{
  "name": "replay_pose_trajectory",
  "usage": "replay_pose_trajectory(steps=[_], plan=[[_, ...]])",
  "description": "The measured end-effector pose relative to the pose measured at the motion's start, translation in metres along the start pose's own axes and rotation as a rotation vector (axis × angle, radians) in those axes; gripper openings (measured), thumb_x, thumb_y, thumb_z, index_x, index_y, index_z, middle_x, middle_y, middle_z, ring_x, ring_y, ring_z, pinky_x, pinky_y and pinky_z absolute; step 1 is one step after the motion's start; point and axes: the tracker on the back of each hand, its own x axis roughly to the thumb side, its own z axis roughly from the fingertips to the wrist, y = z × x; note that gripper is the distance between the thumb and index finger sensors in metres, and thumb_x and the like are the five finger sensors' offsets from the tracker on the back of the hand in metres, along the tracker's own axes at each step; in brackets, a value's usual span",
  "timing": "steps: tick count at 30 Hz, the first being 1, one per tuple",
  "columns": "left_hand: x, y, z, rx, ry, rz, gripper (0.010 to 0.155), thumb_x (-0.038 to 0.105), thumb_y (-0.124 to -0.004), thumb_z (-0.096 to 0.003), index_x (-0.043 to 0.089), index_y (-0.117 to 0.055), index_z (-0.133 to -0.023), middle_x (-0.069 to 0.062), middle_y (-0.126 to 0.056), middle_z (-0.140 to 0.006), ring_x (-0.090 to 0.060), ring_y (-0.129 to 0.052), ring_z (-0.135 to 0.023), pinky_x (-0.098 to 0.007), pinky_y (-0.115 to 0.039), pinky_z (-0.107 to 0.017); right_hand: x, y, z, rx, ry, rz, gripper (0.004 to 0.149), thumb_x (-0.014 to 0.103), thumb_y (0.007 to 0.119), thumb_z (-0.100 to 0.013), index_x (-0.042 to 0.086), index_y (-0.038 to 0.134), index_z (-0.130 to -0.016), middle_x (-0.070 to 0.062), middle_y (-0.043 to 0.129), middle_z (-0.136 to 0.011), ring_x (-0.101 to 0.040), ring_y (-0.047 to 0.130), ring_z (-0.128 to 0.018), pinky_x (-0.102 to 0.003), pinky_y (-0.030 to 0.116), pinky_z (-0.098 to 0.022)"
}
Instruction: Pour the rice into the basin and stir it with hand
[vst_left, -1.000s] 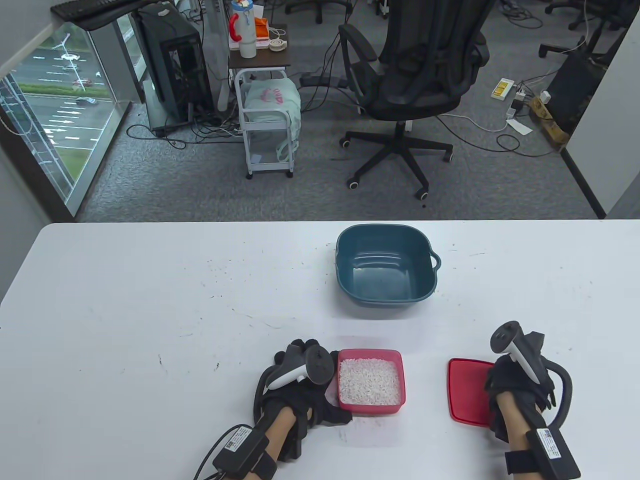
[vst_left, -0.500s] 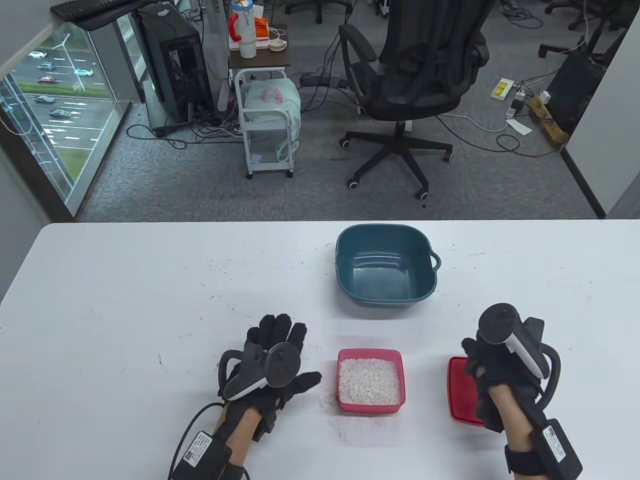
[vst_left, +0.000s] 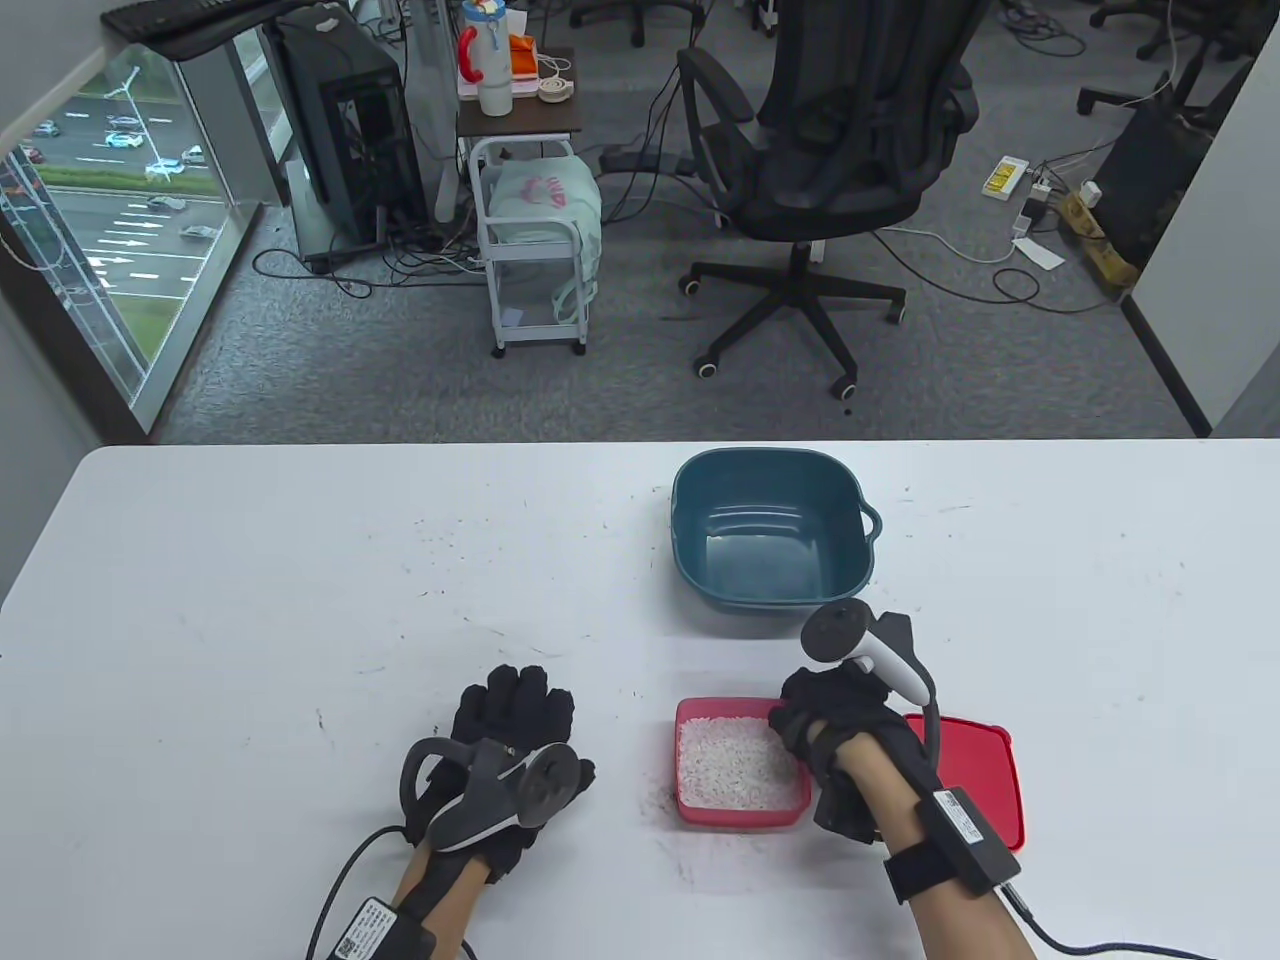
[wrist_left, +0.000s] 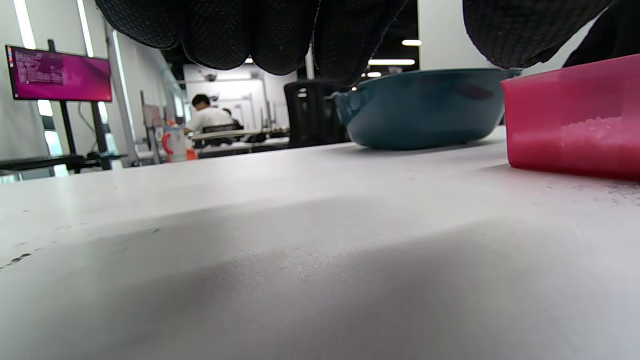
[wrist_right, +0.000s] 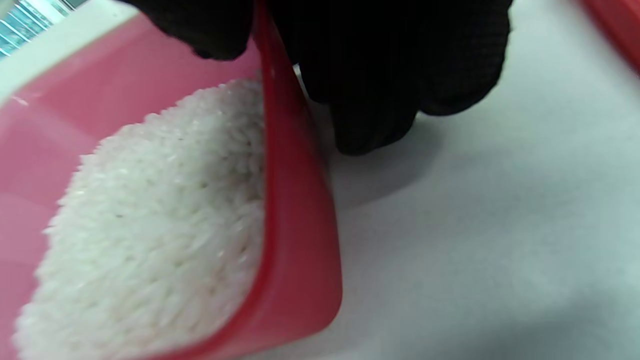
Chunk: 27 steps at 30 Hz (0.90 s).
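the right hand (vst_left: 840, 725) was at the right wall of the pink box (vst_left: 742, 812), which sat on the table (vst_left: 300, 600) near the front edge. in the right wrist view the thumb (wrist_right: 200, 25) lay inside the wall and the fingers (wrist_right: 395, 75) outside it, so the hand pinched the box (wrist_right: 295, 240) by that wall. the box looked tilted in that view, but whether it had left the table could not be told. the rice (vst_left: 735, 765) filled the box in a white heap, none of it in the basin (vst_left: 772, 530).

the basin stood upright behind the box, a short way off and apart from it, with its small handle (vst_left: 872, 522) to the right. its bottom looked bare but for a few specks.

the red lid (vst_left: 985, 790) lay flat just to the right of the box, partly hidden under the right wrist.

the left hand (vst_left: 505, 735) rested palm down on the table to the left of the box, well clear of it, holding nothing. its fingers (vst_left: 515, 695) were fairly straight and close together. in the left wrist view the fingertips (wrist_left: 260, 35) hung side by side just above the tabletop, with the basin (wrist_left: 425, 107) and box (wrist_left: 570, 117) beyond them.
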Motion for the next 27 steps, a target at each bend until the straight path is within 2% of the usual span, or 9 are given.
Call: replay_pose_trajectory(steps=[6,10,13,17,21,24,27], plan=[[0.004,-0.001,-0.001,-0.002,-0.009,-0.005,0.080,0.066,-0.076,-0.0372,0.019,-0.076,-0.102,-0.020,-0.067,-0.114,-0.053,-0.067,-0.103,-0.070,-0.062,-0.071,0.007,-0.003,-0.002,0.044,0.006,0.013,0.049,0.023,0.083,-0.033,0.004,0.077,-0.078,-0.030,0.090,-0.069,-0.035,0.108,-0.019,-0.039,0.093,-0.009],[0.005,-0.001,-0.001,0.001,-0.012,-0.005,0.079,0.066,-0.076,-0.0373,0.019,-0.077,-0.102,-0.020,-0.067,-0.114,-0.053,-0.068,-0.103,-0.070,-0.062,-0.071,0.004,-0.008,0.009,0.088,-0.042,-0.121,0.047,0.020,0.081,-0.033,0.005,0.070,-0.076,-0.036,0.085,-0.070,-0.033,0.110,-0.008,-0.037,0.094,-0.001],[0.008,-0.003,-0.001,-0.007,-0.017,-0.009,0.079,0.066,-0.076,-0.0373,0.019,-0.077,-0.102,-0.020,-0.067,-0.114,-0.053,-0.067,-0.103,-0.070,-0.062,-0.071,-0.004,-0.010,0.016,0.146,-0.105,-0.234,0.050,0.023,0.079,-0.034,0.009,0.065,-0.080,-0.033,0.079,-0.076,-0.037,0.108,-0.012,-0.040,0.092,-0.005],[0.010,-0.003,-0.001,-0.008,-0.019,-0.017,0.080,0.066,-0.076,-0.0373,0.020,-0.076,-0.102,-0.020,-0.066,-0.114,-0.054,-0.067,-0.103,-0.070,-0.062,-0.072,-0.007,-0.023,0.032,0.211,-0.269,-0.443,0.063,0.028,0.078,-0.036,0.014,0.057,-0.093,-0.036,0.063,-0.082,-0.044,0.103,-0.025,-0.046,0.089,-0.016],[0.013,-0.003,-0.001,-0.013,-0.026,-0.017,0.080,0.066,-0.076,-0.0372,0.020,-0.076,-0.103,-0.021,-0.066,-0.114,-0.054,-0.066,-0.103,-0.070,-0.061,-0.072,-0.004,-0.054,0.044,0.143,-0.332,-0.631,0.066,0.036,0.081,-0.037,0.019,0.058,-0.097,-0.037,0.062,-0.080,-0.046,0.103,-0.027,-0.047,0.090,-0.017],[0.014,-0.002,0.000,-0.011,-0.029,-0.018,0.080,0.066,-0.075,-0.0373,0.019,-0.076,-0.102,-0.021,-0.066,-0.114,-0.054,-0.066,-0.103,-0.070,-0.062,-0.072,0.003,-0.084,0.048,0.017,-0.343,-0.722,0.069,0.040,0.081,-0.038,0.021,0.056,-0.099,-0.035,0.061,-0.080,-0.046,0.104,-0.032,-0.048,0.091,-0.021],[0.013,-0.003,0.000,-0.014,-0.027,-0.012,0.080,0.066,-0.075,-0.0373,0.019,-0.076,-0.102,-0.021,-0.066,-0.114,-0.054,-0.066,-0.103,-0.070,-0.061,-0.071,0.011,-0.111,0.046,-0.140,-0.342,-0.710,0.075,0.046,0.085,-0.036,0.018,0.056,-0.099,-0.032,0.062,-0.078,-0.045,0.104,-0.036,-0.047,0.092,-0.024]])
